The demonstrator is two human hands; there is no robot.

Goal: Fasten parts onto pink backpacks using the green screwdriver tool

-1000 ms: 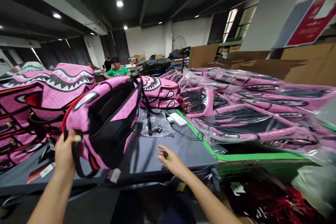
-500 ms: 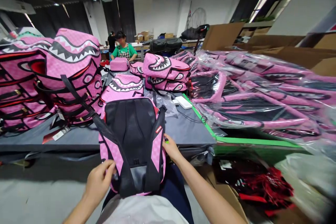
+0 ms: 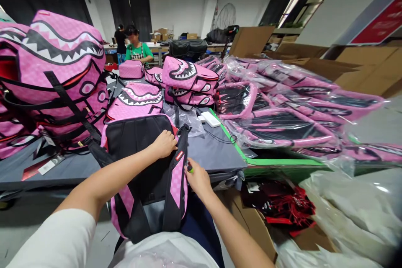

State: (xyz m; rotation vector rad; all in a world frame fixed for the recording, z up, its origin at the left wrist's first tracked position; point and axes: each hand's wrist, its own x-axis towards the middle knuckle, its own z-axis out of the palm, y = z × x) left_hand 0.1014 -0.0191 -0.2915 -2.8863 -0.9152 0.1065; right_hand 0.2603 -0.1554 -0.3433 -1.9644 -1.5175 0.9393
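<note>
While left hand [image 3: 163, 143] and right hand [image 3: 196, 180] grip, checkered backpack [image 3: 138, 134] droops.

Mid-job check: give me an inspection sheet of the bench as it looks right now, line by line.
Surface: grey table, green-edged board to its right.
Job's things: pink backpack lying back panel up, its lower end hanging over the table's near edge.
Clutter: stacked shark-mouth backpacks on the left, plastic-bagged backpacks on the right, hang tags.
Hands: left hand curled on the backpack's top edge; right hand pinching a small green-tipped tool beside the strap.
Cables: black cable beside a white box.
Surroundings: cardboard boxes, a person in a green top at a far table.
</note>
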